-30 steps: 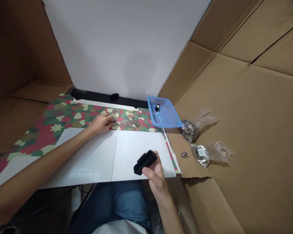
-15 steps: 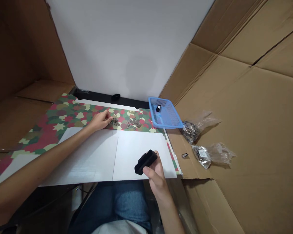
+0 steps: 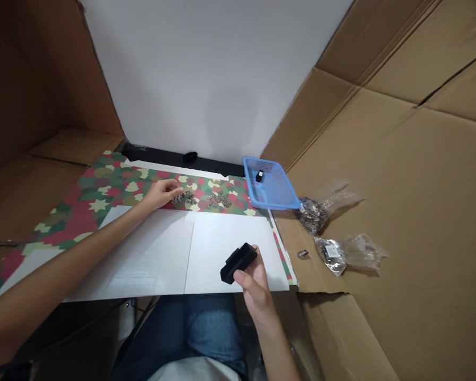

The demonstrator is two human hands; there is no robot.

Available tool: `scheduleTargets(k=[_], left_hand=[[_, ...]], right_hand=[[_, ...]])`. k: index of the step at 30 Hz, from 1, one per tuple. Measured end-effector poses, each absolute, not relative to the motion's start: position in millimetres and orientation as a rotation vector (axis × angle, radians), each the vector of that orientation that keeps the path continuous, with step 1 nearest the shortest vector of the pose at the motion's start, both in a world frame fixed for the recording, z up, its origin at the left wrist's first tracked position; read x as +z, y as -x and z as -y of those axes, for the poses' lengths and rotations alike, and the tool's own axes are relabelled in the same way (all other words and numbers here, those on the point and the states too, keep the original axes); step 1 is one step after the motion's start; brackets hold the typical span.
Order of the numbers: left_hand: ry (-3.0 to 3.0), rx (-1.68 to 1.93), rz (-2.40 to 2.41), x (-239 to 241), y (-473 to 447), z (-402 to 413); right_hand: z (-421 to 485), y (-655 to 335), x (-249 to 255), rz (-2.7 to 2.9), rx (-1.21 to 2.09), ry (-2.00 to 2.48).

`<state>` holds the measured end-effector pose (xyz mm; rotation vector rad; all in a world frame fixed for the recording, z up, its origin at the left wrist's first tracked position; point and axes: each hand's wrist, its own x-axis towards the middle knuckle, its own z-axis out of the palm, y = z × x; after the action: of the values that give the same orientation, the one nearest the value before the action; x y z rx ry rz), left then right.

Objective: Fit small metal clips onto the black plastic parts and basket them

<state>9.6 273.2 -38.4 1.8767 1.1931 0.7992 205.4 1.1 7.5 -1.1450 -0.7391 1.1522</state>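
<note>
My right hand [image 3: 256, 283] grips a black plastic housing [image 3: 238, 263], tilted, above the front edge of the white sheets; fingers wrap behind it and the thumb lies along its near side. At the back of the table, my left hand [image 3: 161, 194] is at the edge of a small pile of metal pieces [image 3: 188, 197]. Its fingers are bent in toward the thumb, and whatever lies between the fingertips is hidden or too small to make out. Just right of that pile lies a second cluster of small metal pieces [image 3: 219, 200] on the camouflage-patterned cover [image 3: 99, 193].
A blue plastic basket [image 3: 275, 200] at the back right contains a black part [image 3: 259, 175]. Beside it are two clear bags of metal pieces [image 3: 312, 216] [image 3: 333, 256] and a small metallic item [image 3: 302, 254]. Another black piece [image 3: 190, 156] lies by the wall. Cardboard [image 3: 412, 211] flanks the table.
My left hand has drawn back slightly to the left, showing more of the metal pile. The right hand keeps hold of the black housing almost unmoved. The view has shifted a little.
</note>
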Motion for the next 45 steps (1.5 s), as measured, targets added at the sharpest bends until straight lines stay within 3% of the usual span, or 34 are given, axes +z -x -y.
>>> scheduleTargets(k=[10, 28, 34, 40, 45], left_hand=[[-1.732, 0.803, -1.236, -31, -9, -273], [-2.216, 0.502, -1.319, -33, -23, -291], [-2.17, 0.586, -1.25, -24, -36, -288], [-1.9, 0.684, -1.002, 17, -31, -243], [-1.711, 0.677, -0.761, 50, -27, -166]], right_hand=[[-3, -202, 5, 0.639, 1.156, 1.122], [-1, -202, 4, 0.625, 1.134, 1.116], [3, -203, 5, 0.634, 1.108, 1.116], [-2, -207, 2, 0.703, 1.112, 1.01], [-12, -205, 12, 1.0, 0.885, 0.849]])
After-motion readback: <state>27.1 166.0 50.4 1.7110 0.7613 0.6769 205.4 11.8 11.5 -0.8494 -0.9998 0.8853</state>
